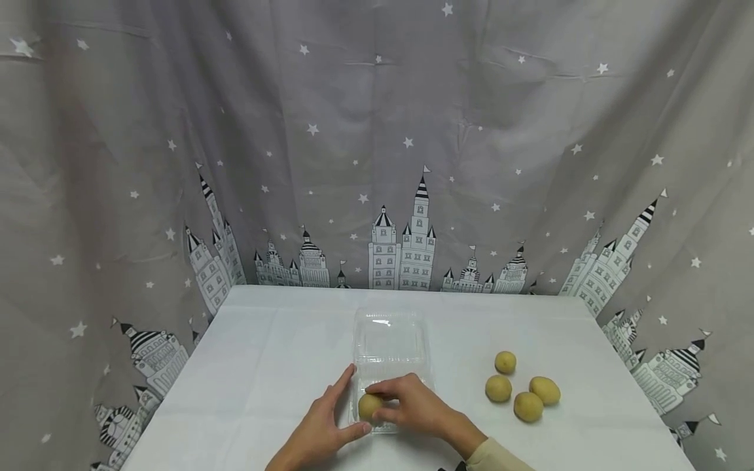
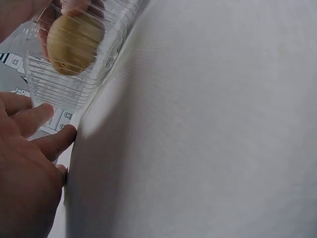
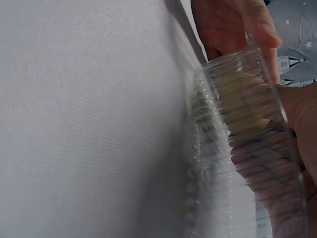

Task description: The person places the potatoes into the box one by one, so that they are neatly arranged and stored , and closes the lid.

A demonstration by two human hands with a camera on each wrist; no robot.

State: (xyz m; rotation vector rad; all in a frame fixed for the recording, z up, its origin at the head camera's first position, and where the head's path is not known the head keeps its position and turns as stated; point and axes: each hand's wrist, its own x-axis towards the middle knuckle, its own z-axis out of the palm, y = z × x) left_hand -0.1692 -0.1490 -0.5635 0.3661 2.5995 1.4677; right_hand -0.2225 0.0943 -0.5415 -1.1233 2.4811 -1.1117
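A clear plastic clamshell container (image 1: 425, 379) lies with its lid folded back on the table. My right hand (image 1: 415, 404) reaches into the near half and holds a potato (image 1: 369, 407) between thumb and fingers. Through the ribbed wall, the left wrist view shows the same potato (image 2: 74, 44) low in the container. My left hand (image 1: 324, 422) is at the container's left side, fingers extended and spread, thumb near the front left corner. Whether its fingertips touch the wall is hard to tell. The right wrist view shows my right hand (image 3: 302, 124) partly behind the clear wall.
Several loose potatoes (image 1: 528, 406) sit in a group on the right of the white table (image 1: 265, 366). A grey curtain (image 1: 330, 163) printed with stars and castles hangs behind the table and along both sides.
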